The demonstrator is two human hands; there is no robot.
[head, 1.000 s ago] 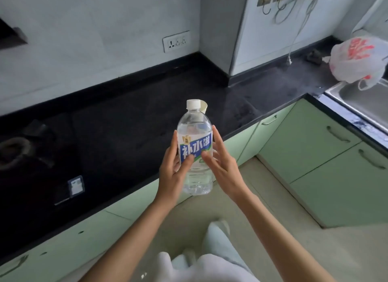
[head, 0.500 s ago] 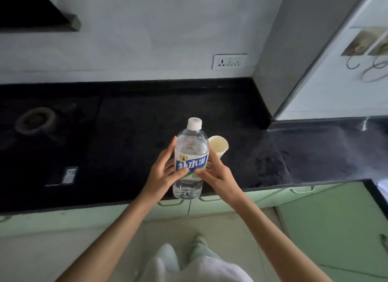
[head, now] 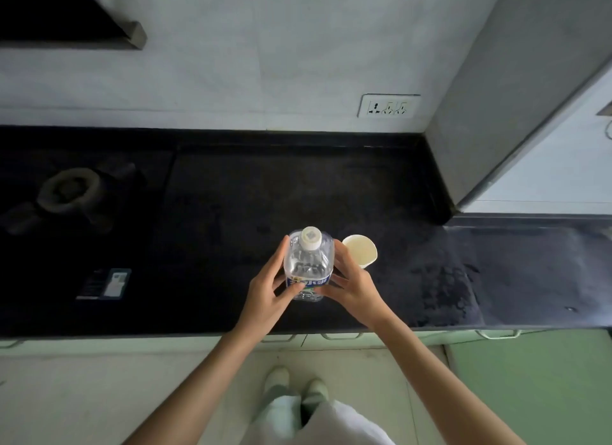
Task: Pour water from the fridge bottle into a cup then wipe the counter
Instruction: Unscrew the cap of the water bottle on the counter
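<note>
A clear plastic water bottle (head: pixel 308 267) with a white cap and a blue label stands upright over the black counter (head: pixel 231 212), its cap still on. My left hand (head: pixel 270 287) holds its left side with fingers straight along it and the thumb on the label. My right hand (head: pixel 351 279) holds the right side the same way. A pale paper cup (head: pixel 361 254) stands upright on the counter just right of the bottle, touching or nearly touching my right fingers. Whether the bottle's base rests on the counter I cannot tell.
A gas burner (head: pixel 71 189) sits at the counter's left, with a small dark card-like item (head: pixel 106 284) in front of it. A wall socket (head: pixel 389 106) is at the back. A grey pillar (head: pixel 496 113) closes off the right. Green cabinets (head: pixel 530 395) stand below.
The view has swung from the corner and sink to face the counter straight on. Both hands have carried the bottle forward and down over the counter, beside the cup.
</note>
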